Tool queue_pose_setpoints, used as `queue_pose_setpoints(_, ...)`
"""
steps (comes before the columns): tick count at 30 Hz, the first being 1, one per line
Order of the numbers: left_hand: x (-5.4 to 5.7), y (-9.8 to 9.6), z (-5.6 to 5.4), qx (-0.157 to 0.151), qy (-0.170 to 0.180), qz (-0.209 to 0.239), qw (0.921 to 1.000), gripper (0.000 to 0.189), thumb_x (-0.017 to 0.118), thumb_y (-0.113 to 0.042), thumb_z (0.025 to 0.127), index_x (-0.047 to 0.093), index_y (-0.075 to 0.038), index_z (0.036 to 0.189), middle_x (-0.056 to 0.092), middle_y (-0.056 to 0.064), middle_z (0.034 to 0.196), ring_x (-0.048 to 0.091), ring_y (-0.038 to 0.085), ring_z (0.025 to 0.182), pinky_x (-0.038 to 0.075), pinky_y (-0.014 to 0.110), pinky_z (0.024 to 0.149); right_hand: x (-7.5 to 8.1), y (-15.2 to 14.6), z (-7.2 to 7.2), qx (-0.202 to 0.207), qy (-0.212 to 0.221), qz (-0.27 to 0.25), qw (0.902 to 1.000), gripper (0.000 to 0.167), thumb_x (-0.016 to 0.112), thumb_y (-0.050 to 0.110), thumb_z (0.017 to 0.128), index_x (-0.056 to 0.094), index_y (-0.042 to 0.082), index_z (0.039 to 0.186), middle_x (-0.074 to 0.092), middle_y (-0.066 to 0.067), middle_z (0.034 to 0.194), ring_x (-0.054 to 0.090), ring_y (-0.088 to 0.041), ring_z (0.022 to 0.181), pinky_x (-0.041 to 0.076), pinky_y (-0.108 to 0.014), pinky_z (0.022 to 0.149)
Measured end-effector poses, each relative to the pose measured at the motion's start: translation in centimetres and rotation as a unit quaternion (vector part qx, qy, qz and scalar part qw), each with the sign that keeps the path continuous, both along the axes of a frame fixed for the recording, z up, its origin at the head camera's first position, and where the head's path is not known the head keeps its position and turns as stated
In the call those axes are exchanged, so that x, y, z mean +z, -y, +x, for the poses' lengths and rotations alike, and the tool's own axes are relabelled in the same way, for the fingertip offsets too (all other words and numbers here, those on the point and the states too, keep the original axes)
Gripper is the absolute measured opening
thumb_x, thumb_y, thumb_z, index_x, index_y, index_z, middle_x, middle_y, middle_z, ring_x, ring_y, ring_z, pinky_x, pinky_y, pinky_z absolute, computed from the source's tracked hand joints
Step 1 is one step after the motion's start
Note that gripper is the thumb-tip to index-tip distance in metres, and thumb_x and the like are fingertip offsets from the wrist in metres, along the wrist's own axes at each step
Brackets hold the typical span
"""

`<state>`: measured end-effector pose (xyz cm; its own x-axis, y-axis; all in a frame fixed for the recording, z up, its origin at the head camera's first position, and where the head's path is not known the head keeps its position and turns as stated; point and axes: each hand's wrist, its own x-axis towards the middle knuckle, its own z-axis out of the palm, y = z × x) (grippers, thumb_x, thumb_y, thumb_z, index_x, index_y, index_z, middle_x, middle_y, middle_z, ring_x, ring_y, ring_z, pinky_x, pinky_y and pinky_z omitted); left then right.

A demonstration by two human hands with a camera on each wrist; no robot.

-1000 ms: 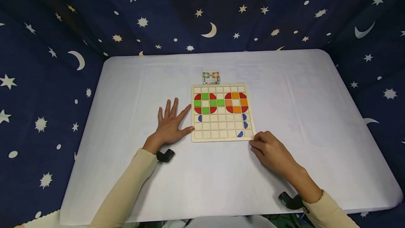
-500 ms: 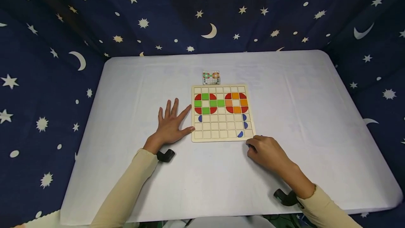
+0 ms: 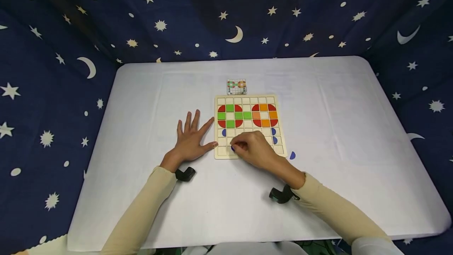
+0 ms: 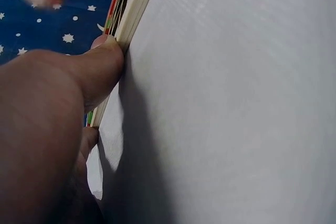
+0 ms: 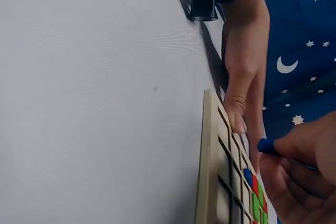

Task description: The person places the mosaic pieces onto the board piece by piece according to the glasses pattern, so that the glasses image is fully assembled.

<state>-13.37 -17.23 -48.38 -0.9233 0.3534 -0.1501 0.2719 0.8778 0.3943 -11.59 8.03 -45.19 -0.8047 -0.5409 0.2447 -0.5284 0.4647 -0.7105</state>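
Observation:
In the head view, my left hand (image 3: 189, 143) lies on the table with its fingers spread. Thumb and index fingertips touch the left edge of a wooden grid board (image 3: 221, 151). My right hand (image 3: 256, 150) is over the board's lower left part, pinching a blue semicircular piece (image 5: 268, 146) between thumb and fingers. Red, green and orange pieces fill two ring patterns in the upper rows, joined by a green square (image 3: 247, 115). One blue piece (image 3: 224, 132) sits at the left and two at the right. The right hand hides part of the bottom rows.
Another blue semicircular piece (image 3: 292, 155) lies on the white table (image 3: 336, 129) just off the board's lower right corner. A small pattern card (image 3: 236, 86) lies behind the board. Dark blue starry cloth (image 3: 198, 11) surrounds the table's back and sides.
My right hand has moved left from the board's lower right corner to above its lower left cells, carrying a blue piece. This uncovers the loose blue piece. The left hand stays put.

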Motion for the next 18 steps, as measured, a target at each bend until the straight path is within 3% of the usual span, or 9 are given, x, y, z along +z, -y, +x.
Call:
queue_pose_setpoints(7, 0.0, -0.1, 0.0, -0.008, -0.004, 0.007, 0.9999, 0.083, 0.056, -0.064, 0.090, 0.022, -0.029, 0.158, -0.009, 0.019, 0.162, -0.017, 0.039, 0.145, -0.012, 0.063, 0.108, -1.3, 3.2, -2.0, -0.007, -0.021, 0.034, 0.9992, 0.006, 0.071, 0.000, 0.086, 0.076, 0.001, 0.088, 0.068, -0.001, 0.077, 0.058, -0.005, 0.064, 0.048, -0.021, 0.059)
queue_pose_setpoints(18, -0.1, 0.1, 0.0, -0.005, 0.000, -0.002, 1.0000, 0.083, 0.054, -0.065, 0.091, 0.020, -0.030, 0.159, -0.010, 0.018, 0.162, -0.019, 0.039, 0.145, -0.013, 0.063, 0.108, -1.7, 3.1, -1.7, 0.009, -0.053, 0.104, 0.9932, 0.010, 0.072, 0.004, 0.088, 0.077, 0.004, 0.096, 0.063, -0.002, 0.086, 0.058, -0.011, 0.074, 0.049, -0.025, 0.066)
